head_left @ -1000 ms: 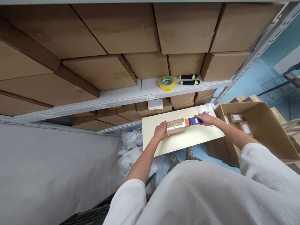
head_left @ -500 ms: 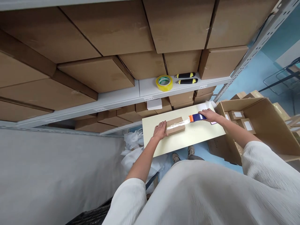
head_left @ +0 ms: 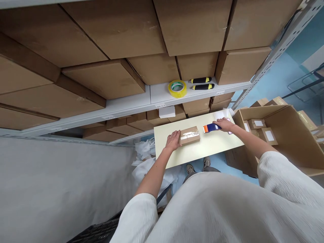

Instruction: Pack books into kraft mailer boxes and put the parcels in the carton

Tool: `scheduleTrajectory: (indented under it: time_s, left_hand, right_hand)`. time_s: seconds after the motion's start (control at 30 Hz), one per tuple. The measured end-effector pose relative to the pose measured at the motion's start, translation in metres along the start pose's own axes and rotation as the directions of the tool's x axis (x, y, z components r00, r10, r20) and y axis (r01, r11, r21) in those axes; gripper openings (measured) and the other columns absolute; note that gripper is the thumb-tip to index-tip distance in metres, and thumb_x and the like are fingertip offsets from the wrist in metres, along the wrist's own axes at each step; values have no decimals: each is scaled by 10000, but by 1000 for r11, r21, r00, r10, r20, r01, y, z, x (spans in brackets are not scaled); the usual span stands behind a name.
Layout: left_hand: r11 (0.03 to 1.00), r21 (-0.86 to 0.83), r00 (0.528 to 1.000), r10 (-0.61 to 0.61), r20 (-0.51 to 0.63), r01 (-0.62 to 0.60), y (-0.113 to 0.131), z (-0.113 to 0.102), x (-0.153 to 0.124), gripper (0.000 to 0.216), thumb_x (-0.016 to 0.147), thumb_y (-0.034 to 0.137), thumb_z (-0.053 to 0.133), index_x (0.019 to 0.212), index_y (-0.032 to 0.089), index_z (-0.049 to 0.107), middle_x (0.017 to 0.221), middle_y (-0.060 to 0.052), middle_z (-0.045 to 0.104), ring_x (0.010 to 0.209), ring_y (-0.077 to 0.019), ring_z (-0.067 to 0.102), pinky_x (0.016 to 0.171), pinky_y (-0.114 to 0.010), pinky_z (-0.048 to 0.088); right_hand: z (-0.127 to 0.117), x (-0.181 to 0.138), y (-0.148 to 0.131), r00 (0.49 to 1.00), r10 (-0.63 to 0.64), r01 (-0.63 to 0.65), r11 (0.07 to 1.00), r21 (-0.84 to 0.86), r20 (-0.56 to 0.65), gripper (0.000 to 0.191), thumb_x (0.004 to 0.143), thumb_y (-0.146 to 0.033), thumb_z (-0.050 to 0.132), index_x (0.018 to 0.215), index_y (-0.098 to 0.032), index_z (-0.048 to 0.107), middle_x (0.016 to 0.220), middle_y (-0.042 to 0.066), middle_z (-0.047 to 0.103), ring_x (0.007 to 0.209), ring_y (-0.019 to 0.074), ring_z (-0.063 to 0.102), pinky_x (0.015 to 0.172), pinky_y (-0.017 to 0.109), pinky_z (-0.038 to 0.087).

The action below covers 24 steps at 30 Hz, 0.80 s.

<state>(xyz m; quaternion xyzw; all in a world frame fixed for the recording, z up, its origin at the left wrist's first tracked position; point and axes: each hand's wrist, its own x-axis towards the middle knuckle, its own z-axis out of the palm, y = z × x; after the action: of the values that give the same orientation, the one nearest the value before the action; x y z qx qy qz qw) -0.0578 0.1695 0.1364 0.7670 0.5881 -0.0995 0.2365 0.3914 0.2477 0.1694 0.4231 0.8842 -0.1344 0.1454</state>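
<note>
A small brown cardboard box [head_left: 190, 135] with a strip of clear tape along its top lies on a pale yellow board [head_left: 202, 148]. My left hand [head_left: 173, 140] rests with fingers spread on the box's left end. My right hand [head_left: 224, 125] grips the handle of a blue and orange tape dispenser [head_left: 210, 128], which sits on the board just right of the box, apart from it.
A white metal shelf [head_left: 162, 96] carries a yellow tape roll [head_left: 177, 88] and two black-and-yellow utility knives [head_left: 201, 83]. Large cardboard boxes fill the shelves above and below. An open carton [head_left: 275, 135] of small labelled boxes stands at the right. Crumpled white paper [head_left: 145, 162] lies on the floor.
My right hand drew the tape dispenser rightward off the box, leaving tape along its top; the tape between them has parted. My left hand stayed on the box.
</note>
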Motion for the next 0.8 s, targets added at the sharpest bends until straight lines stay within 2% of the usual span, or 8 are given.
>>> scheduleTrajectory:
  time_s: [0.17,0.33,0.37,0.53,0.67,0.8]
  left_hand:
    - [999,23,999,-27,30,26,8,-2,2,1219,829,345,812,1756,297,22,1803,-182,257,1685,-374,208,1340,-545,195]
    - [998,52,998,-34,57,31,33,-8,19,1332,762,493,876,1760,247,28,1844,-205,53,1711,-416,16,1355,-577,110]
    - [998,52,997,-23,74,19,38,-8,23,1324,766,485,869,1759,241,28,1840,-208,71,1710,-412,31,1352,-571,121]
    - [998,53,995,33,94,-38,46,-8,35,1199,782,395,805,1742,252,101,1722,-215,357,1616,-413,299,1275,-551,269]
    - [997,56,996,38,83,-43,43,-4,36,1181,769,386,799,1729,275,121,1710,-208,359,1588,-411,324,1250,-538,283]
    - [998,53,996,35,78,-39,41,-2,36,1193,753,391,812,1722,277,127,1702,-207,361,1586,-412,320,1256,-533,265]
  right_hand:
    - [5,13,-21,998,36,-36,999,-4,60,544,995,-202,606,1530,-205,505,1285,195,674,1154,346,645,997,409,338]
    - [5,29,-35,996,24,-19,998,-57,87,572,966,-135,589,1527,-206,500,1314,193,663,1185,338,632,1013,418,358]
    - [5,32,-37,996,21,-15,998,-69,92,576,962,-134,594,1525,-207,500,1314,192,663,1184,336,633,1013,419,364]
    - [-4,50,-47,991,27,-18,997,-73,129,500,998,-226,633,1489,-221,536,1315,198,655,1168,342,645,956,412,420]
    - [-15,64,-47,986,13,-2,998,-63,169,478,1014,-361,675,1461,-239,560,1300,192,650,1156,347,643,896,390,444]
    - [-21,61,-29,987,0,15,995,-95,163,479,1012,-395,671,1452,-236,568,1274,189,652,1151,353,640,876,392,450]
